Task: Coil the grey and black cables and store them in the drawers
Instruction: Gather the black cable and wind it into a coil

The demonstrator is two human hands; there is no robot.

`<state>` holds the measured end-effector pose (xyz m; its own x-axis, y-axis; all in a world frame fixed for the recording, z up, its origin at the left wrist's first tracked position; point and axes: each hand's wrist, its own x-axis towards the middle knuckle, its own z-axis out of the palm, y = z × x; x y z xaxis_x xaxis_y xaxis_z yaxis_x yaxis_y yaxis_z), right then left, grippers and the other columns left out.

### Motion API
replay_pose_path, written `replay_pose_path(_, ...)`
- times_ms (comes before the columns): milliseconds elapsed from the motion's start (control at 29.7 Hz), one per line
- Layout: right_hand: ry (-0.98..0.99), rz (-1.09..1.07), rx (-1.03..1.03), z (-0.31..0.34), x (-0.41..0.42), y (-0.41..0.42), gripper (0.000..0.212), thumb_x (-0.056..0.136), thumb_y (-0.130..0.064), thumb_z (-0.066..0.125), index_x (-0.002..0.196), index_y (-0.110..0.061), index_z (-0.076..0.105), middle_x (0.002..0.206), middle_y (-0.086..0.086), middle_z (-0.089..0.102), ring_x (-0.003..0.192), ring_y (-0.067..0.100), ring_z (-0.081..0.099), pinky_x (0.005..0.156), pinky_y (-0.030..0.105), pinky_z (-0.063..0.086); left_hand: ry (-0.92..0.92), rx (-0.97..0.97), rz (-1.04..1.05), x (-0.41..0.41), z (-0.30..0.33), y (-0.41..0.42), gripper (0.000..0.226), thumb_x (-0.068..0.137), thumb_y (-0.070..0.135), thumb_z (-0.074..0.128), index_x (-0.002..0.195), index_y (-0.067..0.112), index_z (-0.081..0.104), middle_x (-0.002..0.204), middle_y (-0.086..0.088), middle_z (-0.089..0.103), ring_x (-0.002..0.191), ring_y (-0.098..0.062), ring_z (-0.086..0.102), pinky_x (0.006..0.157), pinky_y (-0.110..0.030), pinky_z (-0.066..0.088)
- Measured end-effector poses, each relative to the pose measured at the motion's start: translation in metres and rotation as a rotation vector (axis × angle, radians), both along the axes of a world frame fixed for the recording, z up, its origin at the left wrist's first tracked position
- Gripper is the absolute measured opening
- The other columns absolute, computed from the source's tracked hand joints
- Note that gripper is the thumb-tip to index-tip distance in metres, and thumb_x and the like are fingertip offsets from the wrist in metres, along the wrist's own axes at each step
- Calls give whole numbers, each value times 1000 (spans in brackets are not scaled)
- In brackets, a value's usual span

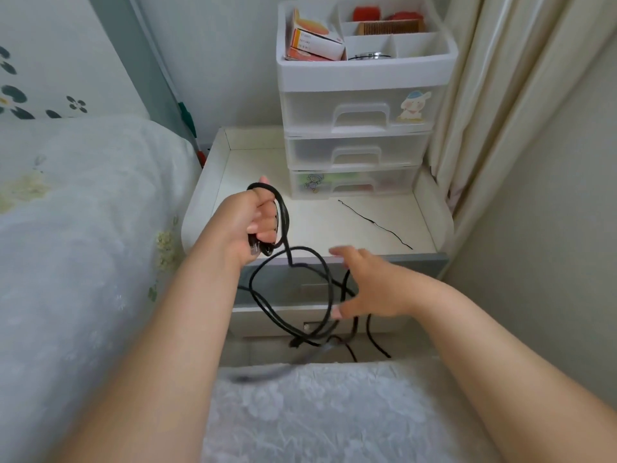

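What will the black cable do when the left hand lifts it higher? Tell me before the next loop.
Probably floppy: the black cable sags in loose, uneven loops below the left hand that grips it. Those loops cross each other, so it may snag or tangle. It looks light, since one hand holds the bundle up while the right hand reaches in, fingers spread.

Motion-blurred grey cable [267, 370]; right hand's fingers [344, 252] blurred too
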<state>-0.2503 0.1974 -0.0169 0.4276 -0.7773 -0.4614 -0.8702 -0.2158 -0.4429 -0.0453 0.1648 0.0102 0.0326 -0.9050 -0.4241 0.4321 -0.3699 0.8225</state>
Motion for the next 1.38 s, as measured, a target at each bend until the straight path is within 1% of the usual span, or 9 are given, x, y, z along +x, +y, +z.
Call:
replay_pose_path(168, 373, 113, -162, -22, -3, -7, 73, 81, -19, 66, 142, -20, 26, 142, 6, 32, 122, 28, 44, 85, 37, 46, 302, -25, 98, 12, 1, -4, 41, 101, 22, 38, 61, 17, 41, 39, 9, 29, 24, -4, 22, 28, -16, 17)
replay_pose_path(269, 446, 26, -222, -15, -12, -8, 98, 78, -37, 71, 149, -25, 6, 154, 9, 12, 134, 33, 31, 102, 44, 38, 137, -72, 109, 18, 8, -3, 35, 103, 23, 34, 69, 19, 41, 36, 8, 27, 24, -4, 21, 30, -16, 16)
replay_pose_path(404, -218, -96, -300, 16, 2, 11, 99, 69, -71, 60, 148, -31, 14, 155, -6, 19, 141, 13, 19, 116, 37, 19, -232, -172, 140, 4, 10, 2, 33, 102, 20, 40, 69, 19, 41, 35, 9, 31, 26, -5, 23, 32, -15, 20)
replay_pose_path(539, -901, -176, 288, 11, 47, 30, 62, 79, -42, 70, 129, -26, 36, 132, -13, 55, 122, 1, 49, 109, 36, 36, -292, -338, 117, -19, 4, 5, 43, 102, 29, 41, 61, 18, 32, 42, 5, 28, 33, -9, 20, 36, -18, 19)
replay_pose_path(640, -986, -177, 416, 3, 61, 33, 47, 89, -19, 63, 127, -16, 33, 116, 3, 66, 102, 8, 62, 101, 29, 42, -393, -417, 102, -27, 3, 9, 44, 102, 35, 39, 63, 18, 28, 48, 3, 26, 38, -11, 19, 39, -21, 18)
replay_pose_path(909, -989, -68, 543, -7, 69, 37, 39, 91, -18, 61, 122, -10, 40, 102, -3, 66, 101, 9, 59, 105, 34, 41, -685, -453, 184, -24, -1, 4, 42, 99, 48, 34, 70, 18, 26, 50, 5, 29, 39, -12, 24, 39, -23, 19)
replay_pose_path(1078, -932, 2, 310, 1, 60, 31, 11, 96, -24, 51, 90, -16, 49, 69, -1, 59, 72, 18, 54, 78, 34, 45, -979, -478, 69, -8, -3, -4, 46, 92, 54, 46, 66, 19, 30, 57, 1, 35, 48, -17, 32, 48, -31, 28)
replay_pose_path(1212, -1136, -528, -115, 23, 22, 5, 18, 95, -19, 52, 77, -16, 55, 57, -8, 46, 50, 7, 39, 53, 20, 36, -1135, -272, -73, 13, 5, -3, 45, 84, 57, 59, 75, 17, 40, 65, -2, 45, 50, -17, 36, 45, -28, 30)
replay_pose_path(1381, -935, -777, -583, 26, -15, -33, 23, 96, -29, 52, 74, -24, 55, 57, -13, 43, 47, -2, 37, 49, 11, 31, -858, -250, -671, 0, 13, 21, 46, 83, 57, 56, 76, 15, 39, 51, 5, 35, 40, -10, 25, 38, -21, 24)
